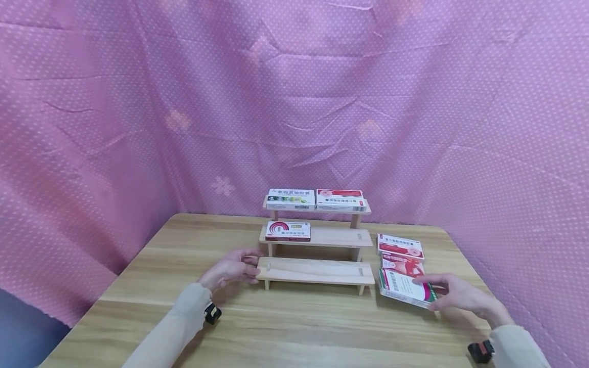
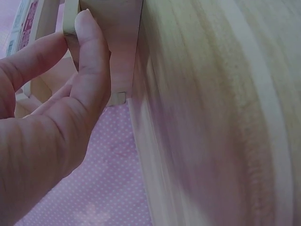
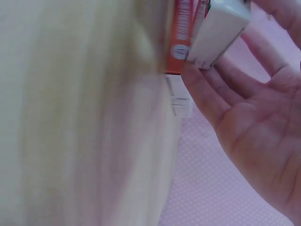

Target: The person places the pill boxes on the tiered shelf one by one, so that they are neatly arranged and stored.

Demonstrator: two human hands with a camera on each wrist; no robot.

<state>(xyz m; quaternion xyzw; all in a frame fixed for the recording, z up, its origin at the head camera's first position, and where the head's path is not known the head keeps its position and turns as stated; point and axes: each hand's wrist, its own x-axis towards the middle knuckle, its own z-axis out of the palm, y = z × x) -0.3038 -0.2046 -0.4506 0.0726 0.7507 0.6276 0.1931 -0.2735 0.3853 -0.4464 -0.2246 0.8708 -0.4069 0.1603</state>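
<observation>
A three-tier wooden display stand (image 1: 317,270) stands on the table. My left hand (image 1: 232,269) is at the left end of its lowest board, and in the left wrist view the thumb and fingers (image 2: 89,61) pinch the board's end. On the right, my right hand (image 1: 460,295) holds the right end of a white and green medicine box (image 1: 402,287), the nearest of three in a column. Seen from the right wrist, this box (image 3: 218,35) is tilted over a red box (image 3: 179,42), with fingertips at its end. Behind it lie a red medicine box (image 1: 402,264) and a white and red one (image 1: 400,245).
The top tier bears a white and green box (image 1: 291,199) beside a white and red box (image 1: 340,200). On the left of the middle tier lies a box with red arcs (image 1: 288,231). A pink dotted cloth (image 1: 294,112) hangs behind the wooden table (image 1: 294,327).
</observation>
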